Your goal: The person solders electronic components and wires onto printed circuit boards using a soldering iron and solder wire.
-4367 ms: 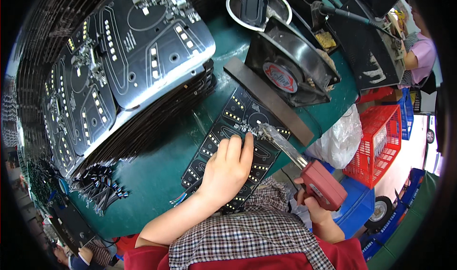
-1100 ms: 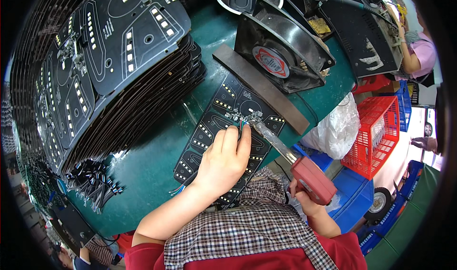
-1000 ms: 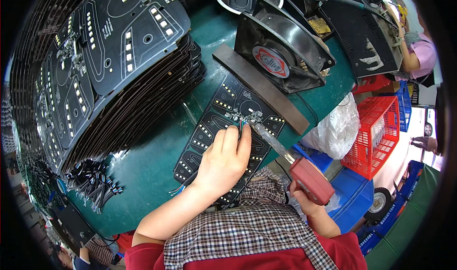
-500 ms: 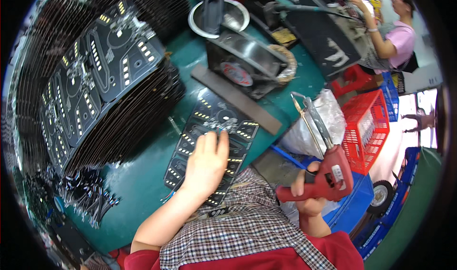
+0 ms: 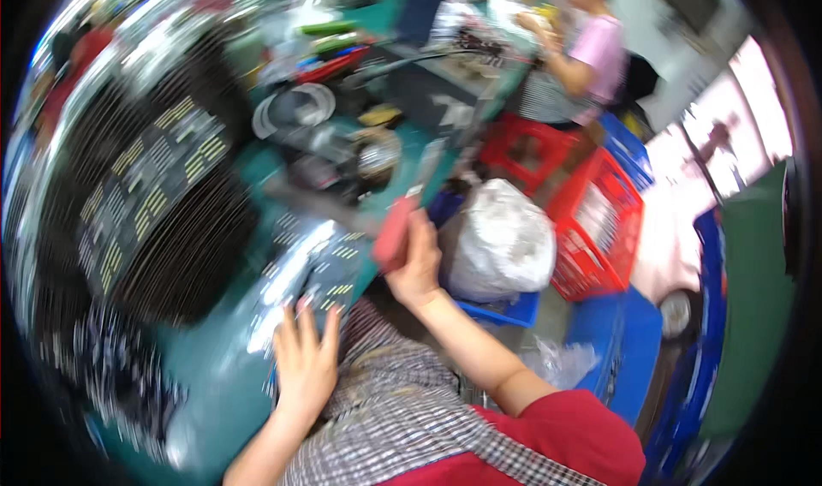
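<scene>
My left hand (image 5: 306, 362) rests with fingers spread on the near end of a black panel (image 5: 330, 268) dotted with rows of pale rectangles, like a circuit board. Light glares off the panel's left side. My right hand (image 5: 418, 263) is wrapped round a red soldering gun (image 5: 395, 236), its metal tip pointing away to the upper right, beyond the panel. Motion smears the gun and the fingers around it. Left of the panel rises a tall stack of similar black panels (image 5: 163, 186), and a bundle of dark wires with pale ends (image 5: 120, 375) lies in front of the stack.
Behind the panel on the green table (image 5: 201, 379) are a blurred dark bar (image 5: 308, 203), a round coil (image 5: 377, 156) and a white ring (image 5: 317, 101). A white bag (image 5: 501, 238) and red crates (image 5: 591, 268) stand to the right. A person in pink (image 5: 595, 53) sits beyond.
The view has swung right, so the table's contents appear shifted left. My right hand has brought the soldering gun from beside the table to over its edge, close to the panel. My left hand stays on the panel.
</scene>
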A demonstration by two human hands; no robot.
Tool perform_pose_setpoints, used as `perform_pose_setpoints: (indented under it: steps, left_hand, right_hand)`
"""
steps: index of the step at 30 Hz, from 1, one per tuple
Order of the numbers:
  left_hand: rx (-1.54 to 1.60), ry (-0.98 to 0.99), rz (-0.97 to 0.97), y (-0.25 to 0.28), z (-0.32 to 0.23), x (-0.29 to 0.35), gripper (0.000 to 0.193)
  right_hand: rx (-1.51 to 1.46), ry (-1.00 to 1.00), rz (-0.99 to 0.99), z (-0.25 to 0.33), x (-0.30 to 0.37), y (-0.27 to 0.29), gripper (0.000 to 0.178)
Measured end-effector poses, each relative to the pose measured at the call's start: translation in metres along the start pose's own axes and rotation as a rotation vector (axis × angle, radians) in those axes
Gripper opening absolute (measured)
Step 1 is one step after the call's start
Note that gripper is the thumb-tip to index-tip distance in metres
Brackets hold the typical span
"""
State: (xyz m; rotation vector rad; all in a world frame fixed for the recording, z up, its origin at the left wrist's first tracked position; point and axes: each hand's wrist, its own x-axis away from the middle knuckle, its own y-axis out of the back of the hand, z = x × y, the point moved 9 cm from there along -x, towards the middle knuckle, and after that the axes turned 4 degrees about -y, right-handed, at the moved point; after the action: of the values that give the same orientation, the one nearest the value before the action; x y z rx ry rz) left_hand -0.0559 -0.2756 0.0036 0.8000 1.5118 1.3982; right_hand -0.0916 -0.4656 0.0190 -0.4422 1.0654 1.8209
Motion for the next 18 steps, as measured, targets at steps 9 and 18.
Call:
perform_pose_setpoints:
  steps: [9,18]
  left_hand:
    - [0.758,0.072,-0.121,0.157,0.044,0.138,0.051]
    - [1.113,1.421,-0.366,0.072,0.043,0.558,0.019]
  right_hand:
    - [0.072,0.276,-0.098,-0.016,-0.010,0.020,0.083]
    - [0.061,0.098,-0.042,-0.005,-0.006,0.020,0.079]
